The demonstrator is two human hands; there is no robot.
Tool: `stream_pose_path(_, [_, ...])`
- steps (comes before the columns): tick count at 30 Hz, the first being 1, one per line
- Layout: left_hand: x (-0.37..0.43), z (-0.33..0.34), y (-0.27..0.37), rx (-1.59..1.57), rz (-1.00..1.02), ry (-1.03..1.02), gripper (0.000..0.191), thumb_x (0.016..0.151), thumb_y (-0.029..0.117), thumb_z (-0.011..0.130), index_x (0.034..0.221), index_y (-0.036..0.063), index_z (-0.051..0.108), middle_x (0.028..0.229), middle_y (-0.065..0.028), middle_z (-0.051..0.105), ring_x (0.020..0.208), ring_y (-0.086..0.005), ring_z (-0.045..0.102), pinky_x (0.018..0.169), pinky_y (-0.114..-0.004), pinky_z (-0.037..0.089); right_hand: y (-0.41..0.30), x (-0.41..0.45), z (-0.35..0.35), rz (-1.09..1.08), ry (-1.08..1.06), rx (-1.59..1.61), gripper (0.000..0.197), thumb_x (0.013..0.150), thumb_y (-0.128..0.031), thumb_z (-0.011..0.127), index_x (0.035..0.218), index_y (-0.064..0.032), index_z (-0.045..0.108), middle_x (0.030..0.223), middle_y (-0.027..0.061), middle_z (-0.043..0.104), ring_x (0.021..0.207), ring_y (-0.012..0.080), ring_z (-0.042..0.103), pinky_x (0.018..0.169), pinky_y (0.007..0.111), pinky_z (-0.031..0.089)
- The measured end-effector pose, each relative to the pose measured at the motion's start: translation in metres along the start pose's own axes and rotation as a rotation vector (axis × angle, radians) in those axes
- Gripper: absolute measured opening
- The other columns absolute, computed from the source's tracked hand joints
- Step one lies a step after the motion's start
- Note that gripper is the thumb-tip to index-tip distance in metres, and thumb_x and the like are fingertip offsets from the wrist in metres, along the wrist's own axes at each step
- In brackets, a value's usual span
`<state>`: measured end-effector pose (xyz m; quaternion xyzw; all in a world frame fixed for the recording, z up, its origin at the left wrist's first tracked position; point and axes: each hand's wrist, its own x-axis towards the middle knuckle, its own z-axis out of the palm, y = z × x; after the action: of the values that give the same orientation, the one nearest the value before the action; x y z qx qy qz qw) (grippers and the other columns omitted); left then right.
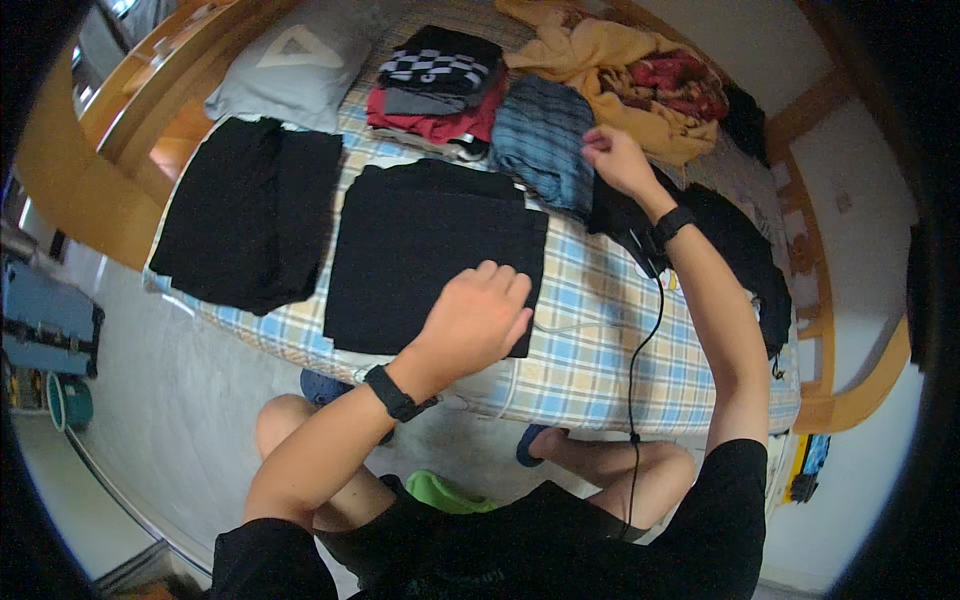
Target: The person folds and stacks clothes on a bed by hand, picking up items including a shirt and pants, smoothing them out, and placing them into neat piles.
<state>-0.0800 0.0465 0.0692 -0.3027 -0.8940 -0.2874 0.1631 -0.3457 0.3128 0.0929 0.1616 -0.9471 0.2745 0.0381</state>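
A folded black garment [435,240] lies flat on the bed before me. My left hand [480,315] is over its near right part, palm down with the fingers bent. Whether those fingers press on the cloth is hidden. Farther off, my right hand [619,159] is at the right edge of a folded blue plaid garment [541,135], its fingers curled. I cannot tell whether they pinch the cloth or only hover beside it. Both wrists wear black bands.
Another folded black garment [247,217] lies left. Behind are a folded stack of clothes [439,90], a grey pillow [292,75] and a rumpled yellow blanket [637,82]. Loose black clothes [739,240] lie right on the checked mattress [592,375]. A black cable [636,360] hangs from my right wrist.
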Motion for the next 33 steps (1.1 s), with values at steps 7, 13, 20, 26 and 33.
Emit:
stream_pose_path(7, [-0.011,-0.024,-0.015,-0.042,-0.043,-0.066,0.022,0.091,0.021,0.069,0.099,0.004,0.059,0.093,-0.0118,0.062,0.085,-0.0302,0.068,0.075,-0.041,0.055,-0.158,0.101,0.04,-0.222,-0.055,0.049,0.02,0.088,-0.018,0.071,0.098,-0.002,0.078,0.08,0.0076,0.074,0.067,0.0152,0.066,0.066,0.034,0.053])
stream_pose_path(13, [-0.019,-0.036,-0.038,-0.002,-0.046,-0.074,0.015,0.089,0.018,0.07,0.092,0.0047,0.065,0.088,-0.0113,0.067,0.088,-0.0295,0.07,0.078,-0.041,0.056,-0.167,0.142,0.095,-0.392,-0.019,-0.299,0.064,0.081,-0.034,0.078,0.138,-0.0068,0.063,0.135,0.0283,0.063,0.125,0.0451,0.059,0.109,0.048,0.047])
stream_pose_path(20, [-0.028,-0.05,-0.052,0.023,-0.036,-0.016,0.011,0.088,0.016,0.068,0.091,0.0048,0.068,0.088,-0.0111,0.069,0.086,-0.0292,0.072,0.077,-0.041,0.056,-0.172,0.147,0.11,-0.389,0.075,-0.32,0.04,0.091,-0.018,0.067,0.128,-0.0015,0.068,0.12,0.0285,0.069,0.116,0.0469,0.063,0.104,0.049,0.05])
stream_pose_path(26, [-0.036,-0.056,-0.043,0.033,-0.021,-0.02,0.012,0.087,0.016,0.068,0.091,0.0043,0.068,0.089,-0.0117,0.07,0.087,-0.0296,0.072,0.078,-0.041,0.057,-0.177,0.135,0.089,-0.26,0.157,-0.146,0.036,0.091,-0.017,0.067,0.123,0.0,0.071,0.111,0.0274,0.072,0.108,0.043,0.069,0.094,0.046,0.053])
stream_pose_path(33, [-0.041,-0.046,-0.025,0.004,0.005,-0.065,0.015,0.086,0.018,0.07,0.091,0.0043,0.068,0.094,-0.0134,0.069,0.093,-0.0311,0.071,0.079,-0.043,0.056,-0.188,0.082,0.054,-0.17,0.247,-0.053,0.033,0.092,-0.021,0.069,0.12,-0.0042,0.074,0.105,0.0236,0.075,0.101,0.0361,0.073,0.087,0.04,0.054])
